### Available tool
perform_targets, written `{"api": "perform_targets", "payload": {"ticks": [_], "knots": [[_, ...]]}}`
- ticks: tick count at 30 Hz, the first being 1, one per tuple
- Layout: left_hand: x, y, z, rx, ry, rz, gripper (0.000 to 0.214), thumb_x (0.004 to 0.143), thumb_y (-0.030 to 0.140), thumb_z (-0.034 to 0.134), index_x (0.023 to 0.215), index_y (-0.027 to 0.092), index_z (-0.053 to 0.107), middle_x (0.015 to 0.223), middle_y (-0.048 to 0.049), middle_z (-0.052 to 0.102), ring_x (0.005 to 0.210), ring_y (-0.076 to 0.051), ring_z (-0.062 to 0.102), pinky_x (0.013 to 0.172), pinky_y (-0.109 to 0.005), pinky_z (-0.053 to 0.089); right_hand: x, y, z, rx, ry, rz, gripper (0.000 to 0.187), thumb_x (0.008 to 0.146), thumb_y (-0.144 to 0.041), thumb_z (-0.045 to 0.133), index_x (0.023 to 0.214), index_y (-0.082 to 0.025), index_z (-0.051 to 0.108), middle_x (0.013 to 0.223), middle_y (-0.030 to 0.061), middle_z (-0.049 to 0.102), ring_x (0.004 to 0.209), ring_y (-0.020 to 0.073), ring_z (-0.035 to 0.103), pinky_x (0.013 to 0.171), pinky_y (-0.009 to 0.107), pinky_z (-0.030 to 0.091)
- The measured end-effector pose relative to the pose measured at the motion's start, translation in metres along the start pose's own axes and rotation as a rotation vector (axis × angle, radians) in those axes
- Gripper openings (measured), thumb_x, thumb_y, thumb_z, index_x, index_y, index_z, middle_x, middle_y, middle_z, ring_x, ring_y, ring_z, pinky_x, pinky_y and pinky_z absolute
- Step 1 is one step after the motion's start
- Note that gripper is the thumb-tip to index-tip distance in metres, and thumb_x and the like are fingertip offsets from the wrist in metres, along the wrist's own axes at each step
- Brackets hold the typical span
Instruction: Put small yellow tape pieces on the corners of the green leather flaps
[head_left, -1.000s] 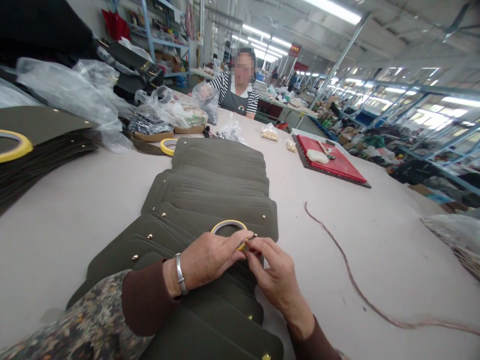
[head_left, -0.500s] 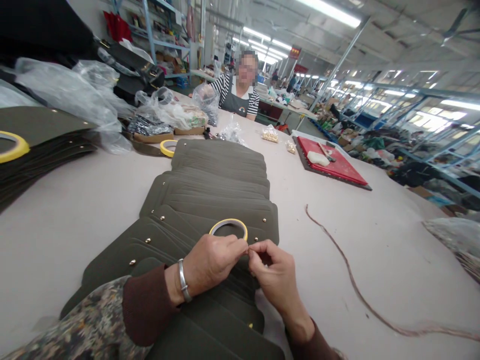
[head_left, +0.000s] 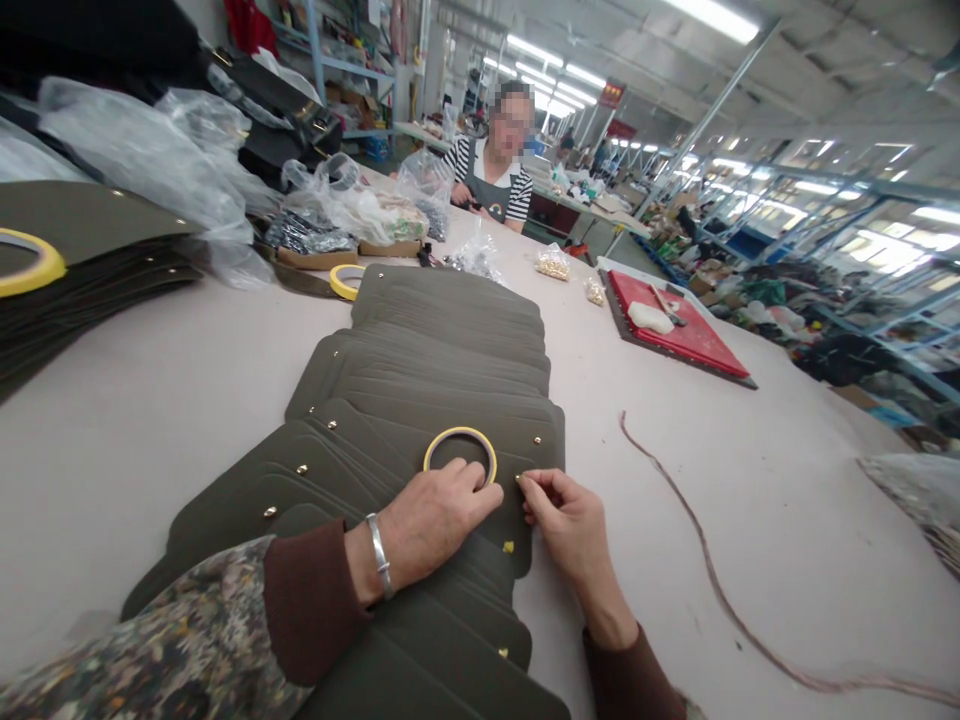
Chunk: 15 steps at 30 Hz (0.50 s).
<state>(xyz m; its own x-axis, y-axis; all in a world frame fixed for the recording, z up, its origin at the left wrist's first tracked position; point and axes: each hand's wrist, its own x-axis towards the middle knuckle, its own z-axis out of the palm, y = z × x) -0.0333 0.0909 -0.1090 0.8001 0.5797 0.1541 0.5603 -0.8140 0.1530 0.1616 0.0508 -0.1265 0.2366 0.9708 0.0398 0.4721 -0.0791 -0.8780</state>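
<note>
Dark olive panels (head_left: pixel 442 345) with gold rivets lie overlapped in a long stack before me. My left hand (head_left: pixel 431 520) rests over the stack, its fingers curled around the near rim of a roll of yellow tape (head_left: pixel 459 432). To its right, my right hand (head_left: pixel 566 515) pinches thumb and forefinger together beside a small gold rivet (head_left: pixel 518 479) at the panel's right edge. What the pinch holds, if anything, is too small to make out. Small yellow tape bits (head_left: pixel 508 547) stick to the panels below the hands.
Another panel stack (head_left: pixel 97 235) at left bears a tape roll (head_left: pixel 34 265). Farther back lie plastic bags (head_left: pixel 352 205), small bags of gold parts (head_left: pixel 553 263) and a red board (head_left: pixel 675 325). A brown cord (head_left: pixel 705 560) runs along the right. A person (head_left: pixel 495 165) sits across the table.
My hands were together at the fingertips and are now apart. The right hand has moved right, to the rivet. A yellow tape bit below now shows. The view has shifted slightly.
</note>
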Motion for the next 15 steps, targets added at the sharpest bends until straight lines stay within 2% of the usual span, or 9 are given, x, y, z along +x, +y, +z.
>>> {"api": "perform_targets", "payload": {"ticks": [6, 9, 11, 13, 15], "knots": [[-0.001, 0.000, 0.000, -0.014, -0.022, 0.017, 0.013, 0.090, 0.009, 0.047, 0.092, 0.020, 0.052, 0.087, -0.0030, 0.057, 0.077, -0.020, 0.054, 0.063, -0.031, 0.049, 0.002, -0.006, 0.009, -0.365, 0.082, -0.261, 0.019, 0.086, -0.027, 0.055, 0.074, -0.020, 0.067, 0.070, 0.0025, 0.069, 0.061, 0.0155, 0.062, 0.060, 0.026, 0.047], [-0.002, -0.001, -0.001, 0.000, -0.027, 0.020, 0.012, 0.091, 0.010, 0.046, 0.091, 0.020, 0.052, 0.086, -0.0035, 0.057, 0.075, -0.021, 0.055, 0.063, -0.033, 0.049, 0.001, -0.002, 0.010, -0.400, 0.120, -0.238, 0.014, 0.087, -0.028, 0.055, 0.093, -0.019, 0.065, 0.067, 0.0007, 0.068, 0.058, 0.0158, 0.063, 0.058, 0.026, 0.047], [-0.002, -0.001, -0.001, 0.011, -0.027, 0.024, 0.013, 0.090, 0.009, 0.046, 0.091, 0.020, 0.053, 0.085, -0.0036, 0.058, 0.075, -0.022, 0.055, 0.064, -0.034, 0.049, -0.003, 0.001, 0.008, -0.339, 0.152, -0.169, 0.020, 0.088, -0.031, 0.057, 0.103, -0.018, 0.061, 0.062, -0.0018, 0.066, 0.053, 0.0153, 0.063, 0.055, 0.025, 0.048], [-0.002, -0.002, -0.001, 0.016, -0.023, 0.024, 0.013, 0.090, 0.009, 0.046, 0.091, 0.020, 0.053, 0.085, -0.0035, 0.058, 0.075, -0.022, 0.056, 0.066, -0.035, 0.049, -0.008, 0.005, 0.006, -0.291, 0.155, -0.155, 0.017, 0.089, -0.032, 0.057, 0.097, -0.019, 0.061, 0.064, -0.0015, 0.067, 0.053, 0.0145, 0.064, 0.055, 0.025, 0.049], [-0.002, -0.002, -0.001, 0.018, -0.019, 0.018, 0.014, 0.089, 0.009, 0.046, 0.093, 0.020, 0.053, 0.085, -0.0034, 0.058, 0.076, -0.022, 0.056, 0.067, -0.035, 0.048, -0.012, 0.007, 0.005, -0.303, 0.145, -0.237, 0.014, 0.090, -0.030, 0.056, 0.088, -0.019, 0.064, 0.072, 0.0019, 0.071, 0.059, 0.0148, 0.066, 0.060, 0.026, 0.051]]}}
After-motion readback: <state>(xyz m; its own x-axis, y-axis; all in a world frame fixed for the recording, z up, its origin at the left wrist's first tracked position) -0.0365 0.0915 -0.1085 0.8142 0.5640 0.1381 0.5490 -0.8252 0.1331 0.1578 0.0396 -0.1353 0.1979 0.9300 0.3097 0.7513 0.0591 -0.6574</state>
